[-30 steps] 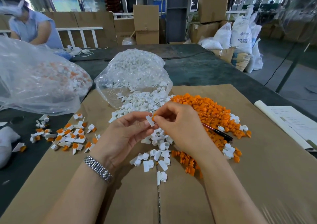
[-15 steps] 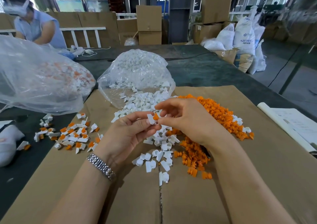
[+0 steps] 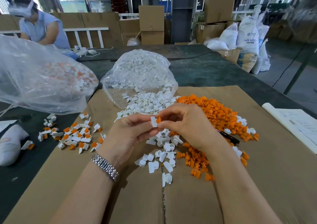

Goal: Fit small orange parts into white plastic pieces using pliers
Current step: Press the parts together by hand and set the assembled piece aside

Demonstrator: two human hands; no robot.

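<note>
Left hand (image 3: 127, 134) and right hand (image 3: 187, 124) meet, fingers pinching.

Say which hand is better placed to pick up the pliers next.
Right. The right hand pinches the orange part at the white piece held by the left hand, and the pliers lie on the cardboard just beyond the right wrist, across from the left.

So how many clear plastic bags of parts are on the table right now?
2. One large bag sits at the left, holding mixed white and orange pieces; a smaller bag lies open at centre, spilling white pieces onto the cardboard. Others may be out of view.
</note>
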